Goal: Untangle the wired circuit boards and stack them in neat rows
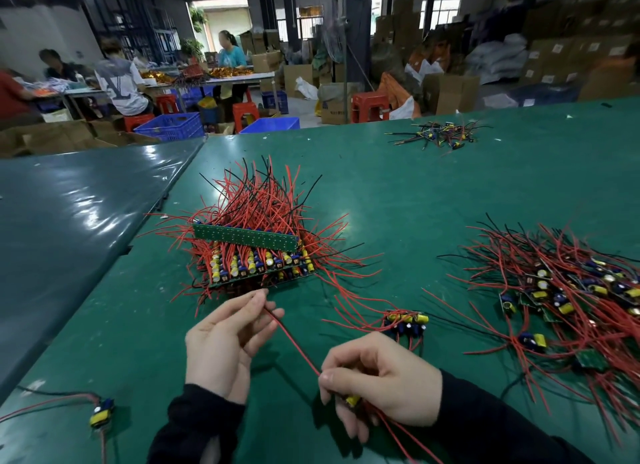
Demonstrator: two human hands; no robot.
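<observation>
Fingertips of the left hand [227,342] pinch a thin red wire [294,342] low in the frame; the right hand [375,384] grips a small yellow-capped circuit board [352,400], mostly hidden under its fingers. At centre sits the stacked row of green boards [256,256]; the tangled red-wired pile [568,290] runs off the right edge.
</observation>
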